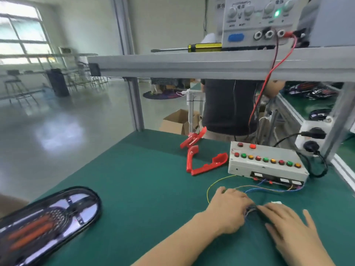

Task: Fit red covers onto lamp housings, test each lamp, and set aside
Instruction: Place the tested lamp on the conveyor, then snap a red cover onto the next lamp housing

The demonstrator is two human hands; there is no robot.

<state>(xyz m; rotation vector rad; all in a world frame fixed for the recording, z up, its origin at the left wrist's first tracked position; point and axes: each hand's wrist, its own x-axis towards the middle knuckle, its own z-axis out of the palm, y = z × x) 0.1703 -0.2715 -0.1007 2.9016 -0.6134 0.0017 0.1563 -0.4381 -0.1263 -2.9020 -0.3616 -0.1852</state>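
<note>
A black lamp housing (48,221) with chrome reflectors and orange strips lies at the near left of the green mat. Red covers (206,166) lie at the mat's middle back, with another red piece (192,140) behind them. My left hand (228,210) and my right hand (292,225) meet at the near right over a bundle of thin coloured wires (251,210). The fingers of both hands curl onto that bundle. The wires run to a grey test box (267,164) with coloured buttons.
A power supply (255,22) and a yellow screwdriver (192,47) sit on the shelf above; red and black leads hang down from it. A socket box (313,139) with black plugs stands at the right. A person in a dark shirt (228,106) stands behind the bench.
</note>
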